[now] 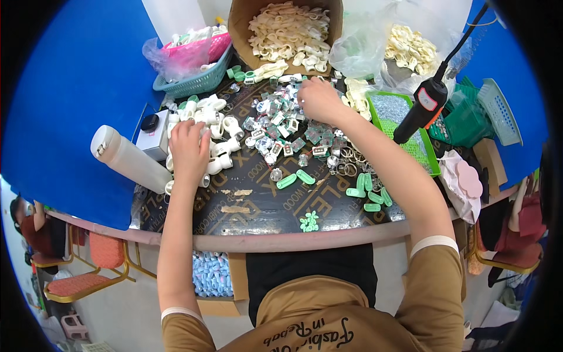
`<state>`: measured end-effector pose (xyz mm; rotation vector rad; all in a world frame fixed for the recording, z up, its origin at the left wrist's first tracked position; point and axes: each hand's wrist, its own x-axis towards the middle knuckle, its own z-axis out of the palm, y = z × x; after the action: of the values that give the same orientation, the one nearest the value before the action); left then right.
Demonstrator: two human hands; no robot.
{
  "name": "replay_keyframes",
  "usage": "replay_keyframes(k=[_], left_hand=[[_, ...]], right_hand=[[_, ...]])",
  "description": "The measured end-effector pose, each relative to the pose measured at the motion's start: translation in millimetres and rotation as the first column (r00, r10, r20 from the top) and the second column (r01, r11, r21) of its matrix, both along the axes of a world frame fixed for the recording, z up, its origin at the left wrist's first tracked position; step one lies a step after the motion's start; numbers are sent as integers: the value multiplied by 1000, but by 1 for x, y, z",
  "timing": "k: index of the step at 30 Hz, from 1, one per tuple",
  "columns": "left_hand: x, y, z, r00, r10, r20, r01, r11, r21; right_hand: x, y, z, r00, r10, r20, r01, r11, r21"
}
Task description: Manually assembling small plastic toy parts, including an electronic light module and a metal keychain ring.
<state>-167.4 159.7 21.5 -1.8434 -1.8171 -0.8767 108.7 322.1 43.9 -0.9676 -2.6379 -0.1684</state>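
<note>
My left hand [189, 149] rests at the left of the black table, its fingers spread over a heap of white plastic housings [221, 163] with round openings. I see nothing held in it. Farther right, my right hand [321, 101] reaches over a pile of small clear and silver parts [281, 120], some with green pieces. Its fingers bend down into the far side of the pile, and their tips are hidden. Light green oval plastic pieces [287, 181] lie nearer me, with more green ovals [373, 183] to the right. Tiny green pieces [309, 221] sit near the front edge.
A white bottle [126, 158] stands left beside a white box [153, 136]. Behind are a blue basket [193, 85] and a cardboard box [239, 23] of cream parts. A black corded tool [423, 108] hangs over a green tray [433, 158] at right. Metal rings [350, 169] lie nearby.
</note>
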Motion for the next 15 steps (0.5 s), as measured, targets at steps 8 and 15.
replay_keyframes(k=[8, 15], left_hand=[[2, 1, 0, 1000, -9, 1, 9, 1000, 3], [3, 1, 2, 1000, -18, 21, 18, 1000, 6]], right_hand=[[-6, 20, -8, 1000, -10, -25, 1, 939, -343], [9, 25, -2, 984, -179, -10, 164, 919, -359]])
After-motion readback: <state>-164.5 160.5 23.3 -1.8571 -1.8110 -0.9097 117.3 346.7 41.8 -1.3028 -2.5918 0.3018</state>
